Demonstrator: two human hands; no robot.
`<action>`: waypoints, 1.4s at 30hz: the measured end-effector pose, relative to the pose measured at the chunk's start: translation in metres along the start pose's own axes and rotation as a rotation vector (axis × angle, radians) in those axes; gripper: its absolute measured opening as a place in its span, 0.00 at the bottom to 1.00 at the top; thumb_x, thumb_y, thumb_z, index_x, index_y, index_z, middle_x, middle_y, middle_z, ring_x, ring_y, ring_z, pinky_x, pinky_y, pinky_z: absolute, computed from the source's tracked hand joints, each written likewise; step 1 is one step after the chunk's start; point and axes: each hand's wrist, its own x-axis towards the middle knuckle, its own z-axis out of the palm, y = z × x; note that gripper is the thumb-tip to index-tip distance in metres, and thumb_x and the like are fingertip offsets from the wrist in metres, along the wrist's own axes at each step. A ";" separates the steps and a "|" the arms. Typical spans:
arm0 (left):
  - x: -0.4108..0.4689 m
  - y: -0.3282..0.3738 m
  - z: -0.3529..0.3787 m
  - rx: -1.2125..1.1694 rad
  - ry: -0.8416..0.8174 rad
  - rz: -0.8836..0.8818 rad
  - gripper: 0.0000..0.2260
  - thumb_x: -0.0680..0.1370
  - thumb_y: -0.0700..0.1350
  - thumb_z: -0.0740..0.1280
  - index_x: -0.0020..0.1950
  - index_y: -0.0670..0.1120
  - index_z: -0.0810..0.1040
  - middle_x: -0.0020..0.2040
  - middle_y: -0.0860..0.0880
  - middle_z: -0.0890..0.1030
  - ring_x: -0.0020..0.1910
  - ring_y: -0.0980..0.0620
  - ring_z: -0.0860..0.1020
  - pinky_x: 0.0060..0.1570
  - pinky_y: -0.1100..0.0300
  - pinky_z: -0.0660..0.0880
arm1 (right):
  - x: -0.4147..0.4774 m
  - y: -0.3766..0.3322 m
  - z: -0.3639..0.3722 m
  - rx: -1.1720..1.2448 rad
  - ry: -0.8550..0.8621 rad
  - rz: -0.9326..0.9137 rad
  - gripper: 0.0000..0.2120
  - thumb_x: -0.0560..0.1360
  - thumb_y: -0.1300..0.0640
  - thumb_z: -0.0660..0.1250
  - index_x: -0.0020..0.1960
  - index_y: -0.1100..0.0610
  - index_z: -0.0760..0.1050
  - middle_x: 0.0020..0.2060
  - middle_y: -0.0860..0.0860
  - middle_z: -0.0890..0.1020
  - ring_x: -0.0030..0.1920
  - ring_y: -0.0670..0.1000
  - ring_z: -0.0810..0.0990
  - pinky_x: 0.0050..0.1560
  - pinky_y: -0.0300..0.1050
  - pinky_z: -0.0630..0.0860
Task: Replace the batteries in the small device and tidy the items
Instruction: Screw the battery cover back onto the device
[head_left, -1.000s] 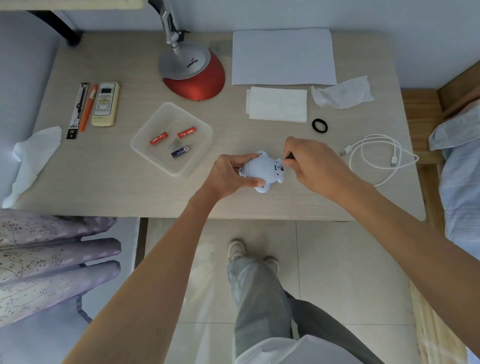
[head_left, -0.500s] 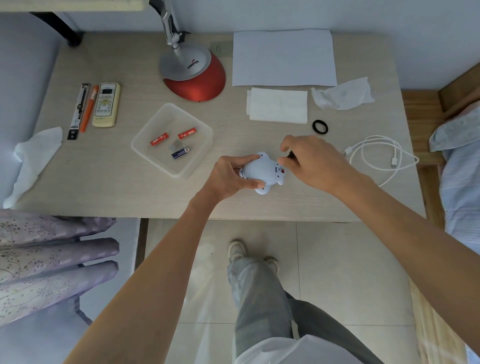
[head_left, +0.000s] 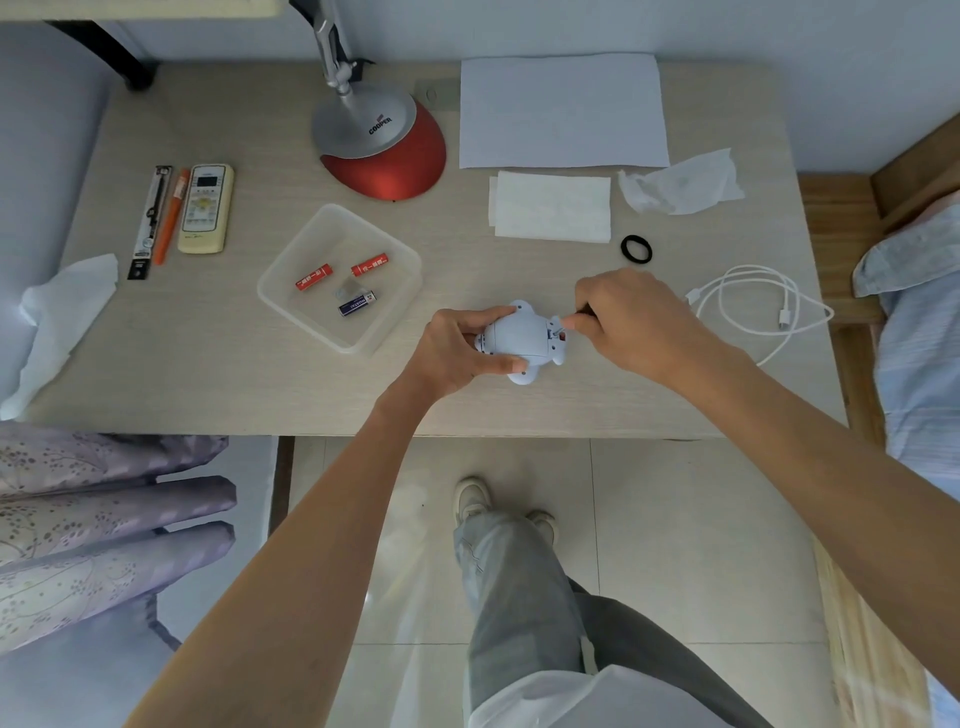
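Just right of the clear plastic tray, the left hand still grips the small pale-blue rounded device while the right hand, pinching a thin tool, has twisted slightly against its end, probably working the battery cover

Desk bearing lamp, tray, cable

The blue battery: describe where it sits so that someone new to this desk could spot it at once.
Start at the lamp with the red base at the back of the desk. Just in front of it sits a clear plastic tray. Of the three batteries inside, the blue battery lies nearest the front edge, dark beside the two red batteries.
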 end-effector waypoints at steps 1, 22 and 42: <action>0.000 0.000 0.000 -0.003 -0.001 -0.001 0.35 0.64 0.47 0.89 0.70 0.49 0.84 0.63 0.53 0.86 0.63 0.52 0.84 0.64 0.48 0.83 | -0.001 -0.001 0.001 0.016 0.004 -0.021 0.12 0.83 0.52 0.70 0.47 0.61 0.76 0.41 0.56 0.80 0.41 0.62 0.80 0.43 0.59 0.80; 0.000 0.000 -0.001 -0.003 -0.010 -0.001 0.35 0.65 0.46 0.88 0.71 0.49 0.84 0.65 0.52 0.86 0.64 0.52 0.84 0.65 0.49 0.82 | 0.001 0.005 0.002 0.086 0.022 -0.095 0.09 0.78 0.59 0.75 0.43 0.58 0.77 0.41 0.53 0.80 0.40 0.58 0.80 0.44 0.58 0.81; -0.004 0.003 -0.001 -0.012 -0.005 0.008 0.34 0.65 0.43 0.88 0.70 0.48 0.84 0.65 0.52 0.86 0.65 0.51 0.83 0.65 0.47 0.82 | 0.006 0.003 -0.001 -0.012 0.036 -0.196 0.09 0.75 0.60 0.79 0.43 0.59 0.79 0.39 0.51 0.79 0.37 0.58 0.79 0.36 0.50 0.74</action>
